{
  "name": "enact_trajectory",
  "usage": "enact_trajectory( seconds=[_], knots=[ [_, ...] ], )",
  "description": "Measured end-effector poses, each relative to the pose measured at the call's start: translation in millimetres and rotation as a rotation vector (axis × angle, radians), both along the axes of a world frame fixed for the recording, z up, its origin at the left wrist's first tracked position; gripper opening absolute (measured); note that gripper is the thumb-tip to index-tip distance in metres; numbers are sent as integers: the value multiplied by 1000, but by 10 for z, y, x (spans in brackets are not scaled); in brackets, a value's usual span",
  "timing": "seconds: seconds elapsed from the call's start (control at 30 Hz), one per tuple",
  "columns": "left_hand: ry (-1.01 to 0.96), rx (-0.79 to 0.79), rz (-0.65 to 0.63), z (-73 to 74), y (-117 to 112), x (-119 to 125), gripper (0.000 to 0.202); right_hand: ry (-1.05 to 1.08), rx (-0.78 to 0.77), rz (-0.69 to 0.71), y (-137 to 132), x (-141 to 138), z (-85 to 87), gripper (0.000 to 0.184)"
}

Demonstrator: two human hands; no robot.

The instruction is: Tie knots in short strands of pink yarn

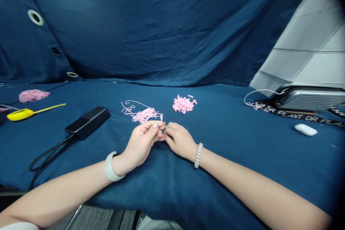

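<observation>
My left hand (141, 143) and my right hand (178, 139) meet fingertip to fingertip over the blue cloth table (229, 158). Both are pinched closed on a thin pink thread (161, 118) that runs back to a loose pink thread tangle (141, 113) just beyond them. A small pile of pink beads (183, 103) lies to the right of that tangle, a little past my right hand. My left wrist wears a white band and my right wrist a coiled white hair tie.
A black power bank (87, 122) with a cable lies at the left. Farther left are a yellow tool (24, 114) and another pink bundle (33, 95). At the right sit a white earbud case (305, 129), a silver case (309, 97) and a printed black strap (302, 116).
</observation>
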State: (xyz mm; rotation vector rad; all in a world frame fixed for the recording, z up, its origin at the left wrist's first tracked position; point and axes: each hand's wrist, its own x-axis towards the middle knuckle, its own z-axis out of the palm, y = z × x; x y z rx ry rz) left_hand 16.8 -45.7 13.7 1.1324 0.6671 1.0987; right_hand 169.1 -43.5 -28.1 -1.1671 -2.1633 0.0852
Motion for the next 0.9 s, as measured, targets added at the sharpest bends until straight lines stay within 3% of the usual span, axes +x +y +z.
enact_trajectory(
  seconds=[0.17, 0.37, 0.6, 0.9],
  knots=[
    [38, -117, 47, 8, 108, -20, 27, 376, 104, -157, -43, 23, 64, 21],
    [84, -249, 30, -36, 143, -12, 46, 489, 170, -69, -81, 30, 86, 17],
    [149, -355, -118, -24, 170, -18, 16, 553, 104, -40, -55, 34, 91, 16],
    [128, -361, -297, -111, 185, -49, 14, 646, -23, -36, -48, 34, 90, 15]
  ],
)
